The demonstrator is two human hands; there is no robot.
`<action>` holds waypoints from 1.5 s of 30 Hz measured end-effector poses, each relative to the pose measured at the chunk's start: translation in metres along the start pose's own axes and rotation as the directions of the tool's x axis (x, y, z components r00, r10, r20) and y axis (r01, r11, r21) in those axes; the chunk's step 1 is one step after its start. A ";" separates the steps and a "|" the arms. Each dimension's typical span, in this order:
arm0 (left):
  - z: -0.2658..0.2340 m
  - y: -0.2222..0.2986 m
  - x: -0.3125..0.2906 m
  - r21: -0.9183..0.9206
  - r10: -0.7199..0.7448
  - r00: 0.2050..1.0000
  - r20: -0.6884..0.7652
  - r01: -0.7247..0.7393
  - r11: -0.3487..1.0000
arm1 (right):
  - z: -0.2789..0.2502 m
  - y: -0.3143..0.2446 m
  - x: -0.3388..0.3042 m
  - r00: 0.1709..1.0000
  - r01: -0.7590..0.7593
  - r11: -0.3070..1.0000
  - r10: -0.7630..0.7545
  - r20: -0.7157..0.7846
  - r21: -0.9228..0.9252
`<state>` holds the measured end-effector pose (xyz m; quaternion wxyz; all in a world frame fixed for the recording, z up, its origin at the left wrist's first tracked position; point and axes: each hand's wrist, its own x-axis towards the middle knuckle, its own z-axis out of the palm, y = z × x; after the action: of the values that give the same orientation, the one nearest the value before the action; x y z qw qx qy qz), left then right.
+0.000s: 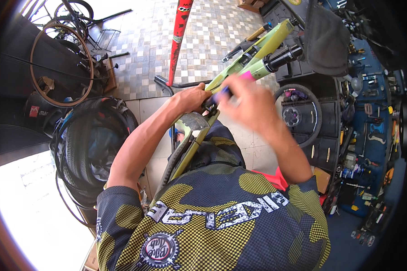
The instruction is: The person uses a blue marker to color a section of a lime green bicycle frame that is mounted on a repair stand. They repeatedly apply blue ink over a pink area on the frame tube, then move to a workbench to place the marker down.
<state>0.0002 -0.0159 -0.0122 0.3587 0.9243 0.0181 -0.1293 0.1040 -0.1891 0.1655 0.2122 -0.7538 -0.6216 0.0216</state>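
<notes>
In front of my chest is a light green bicycle frame (270, 41), its tubes running from beside my legs up to the far right. My left hand (192, 98) is closed on the frame near its middle joint, fingers curled over the tube. Beside it my right hand (253, 106) is smeared by motion, its fingers bent around a small blue and black object (222, 94) too blurred to name. Something bright pink (246, 76) shows by the right fingers. A black cylindrical part (282, 58) sticks out of the frame's far end. Below my left hand lies a grey curved piece (193, 122).
A red stand post (178, 43) rises beyond my hands. Tyres (79, 144) are heaped on the left, near a bare brown rim (33, 67). A wheel (319, 113) leans against black drawers (328, 156) on the right, before a blue tool board (371, 122).
</notes>
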 end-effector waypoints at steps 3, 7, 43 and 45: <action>-0.003 0.003 0.003 -0.040 -0.058 0.998 0.023 0.059 0.997 | -0.008 0.031 0.017 0.986 -0.166 0.982 0.163 -0.046 -0.087; 0.012 -0.015 0.012 -0.054 -0.021 0.999 -0.037 0.019 0.998 | 0.005 -0.034 -0.017 0.969 0.209 0.977 -0.213 0.129 0.045; -0.004 -0.001 0.002 -0.074 -0.020 1.000 0.010 0.021 0.997 | -0.009 0.023 0.005 0.991 -0.112 0.990 0.118 -0.070 0.085; 0.001 -0.003 0.004 -0.070 -0.048 0.999 0.011 0.049 0.996 | -0.006 0.011 -0.001 0.994 -0.098 0.988 0.103 -0.034 0.118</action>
<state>0.0031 -0.0146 -0.0157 0.3876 0.9098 0.0435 -0.1418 0.1162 -0.1933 0.1672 0.2664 -0.7708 -0.5762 0.0533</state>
